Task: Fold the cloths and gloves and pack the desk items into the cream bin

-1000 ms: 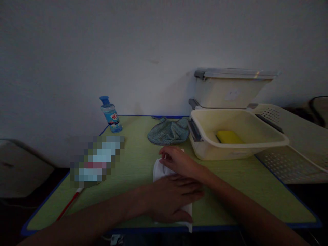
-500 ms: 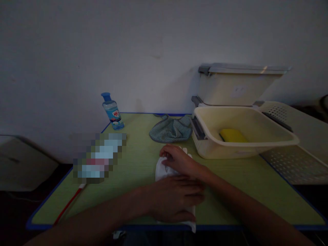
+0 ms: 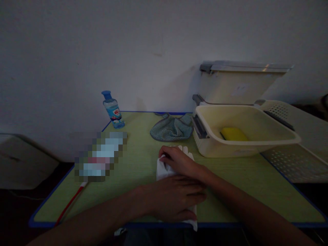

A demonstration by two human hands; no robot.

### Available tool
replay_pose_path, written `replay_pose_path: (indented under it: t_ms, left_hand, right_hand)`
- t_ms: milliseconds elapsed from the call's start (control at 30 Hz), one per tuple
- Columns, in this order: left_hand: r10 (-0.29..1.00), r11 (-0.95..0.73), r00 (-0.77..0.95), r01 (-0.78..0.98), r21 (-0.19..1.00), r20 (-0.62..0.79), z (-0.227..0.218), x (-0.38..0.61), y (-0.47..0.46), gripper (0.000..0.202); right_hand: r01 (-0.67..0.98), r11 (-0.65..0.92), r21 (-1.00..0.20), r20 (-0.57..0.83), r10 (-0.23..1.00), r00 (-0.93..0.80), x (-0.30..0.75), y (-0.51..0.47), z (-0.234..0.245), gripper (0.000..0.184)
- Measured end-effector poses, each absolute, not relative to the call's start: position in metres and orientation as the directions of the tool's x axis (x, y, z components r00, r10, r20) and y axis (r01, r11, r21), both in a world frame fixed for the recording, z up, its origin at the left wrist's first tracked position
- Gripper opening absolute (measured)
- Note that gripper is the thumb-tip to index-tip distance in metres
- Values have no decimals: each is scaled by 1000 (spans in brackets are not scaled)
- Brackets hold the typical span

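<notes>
A white glove (image 3: 162, 169) lies on the green table (image 3: 138, 150) near its front edge, its fingers pointing away from me. My left hand (image 3: 174, 198) lies flat on the glove's near end, fingers stretched out, pressing it down. My right hand (image 3: 179, 162) rests on the glove's far part with its fingers curled onto the cloth. Only the glove's left edge, its fingertips (image 3: 185, 150) and a corner hanging over the table edge show.
A blue-green cloth (image 3: 172, 128) lies crumpled at the back. A cream tub (image 3: 256, 145) holding a yellow sponge (image 3: 233, 134) stands at right, with a lidded box (image 3: 238, 83) behind. A blue bottle (image 3: 112, 110) stands back left. A red-handled tool (image 3: 70, 203) lies front left.
My right hand has drawn slightly toward me along the glove, so that the glove's fingertips show beyond it. My left hand has stayed pressed flat.
</notes>
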State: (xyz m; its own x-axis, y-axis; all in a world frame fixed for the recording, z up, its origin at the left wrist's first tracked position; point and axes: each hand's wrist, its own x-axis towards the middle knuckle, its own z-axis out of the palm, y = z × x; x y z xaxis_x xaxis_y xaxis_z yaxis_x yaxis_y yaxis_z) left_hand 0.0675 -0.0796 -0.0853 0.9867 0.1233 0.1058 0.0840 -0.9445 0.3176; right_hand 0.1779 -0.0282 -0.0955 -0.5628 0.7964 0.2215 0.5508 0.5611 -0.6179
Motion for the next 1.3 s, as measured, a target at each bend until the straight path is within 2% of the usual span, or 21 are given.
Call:
replay_pose_path:
  t_ms: [200, 467, 567, 667, 767, 867, 1033, 1167, 1300]
  left_hand:
    - [135, -932, 988, 101, 347, 76, -85, 68, -81, 43]
    - [111, -935, 987, 65, 348, 114, -86, 63, -81, 43]
    - [182, -931, 972, 122, 344, 146, -78, 53, -78, 41]
    - [348, -909, 920, 283, 308, 182, -72, 39, -71, 26]
    - [571, -818, 772, 505, 277, 279, -76, 24, -64, 21]
    - [680, -732, 670, 640, 231, 297, -90, 15, -62, 34]
    - [661, -751, 726, 642, 156, 192, -108, 9, -62, 47]
    - [654, -757, 740, 634, 161, 158, -109, 9, -61, 50]
    - [656, -753, 739, 624, 207, 157, -108, 9, -60, 47]
  right_hand:
    - [616, 591, -521, 241, 794, -558, 171, -32, -101, 11]
    - [575, 568, -590, 254, 806, -535, 172, -30, -107, 16]
    - [456, 542, -706, 286, 807, -517, 176, -29, -105, 16]
    - [385, 541, -748, 358, 817, -452, 184, -25, -99, 11]
    - [444, 588, -677, 431, 805, -408, 194, -23, -91, 15]
    - [488, 631, -603, 447, 774, -448, 202, -25, -86, 17]
    - [536, 667, -517, 341, 735, -587, 211, -32, -80, 9]
    - [489, 746, -452, 240, 629, -739, 216, -33, -77, 10]
    - [457, 784, -419, 182, 566, -804, 217, -30, -76, 13]
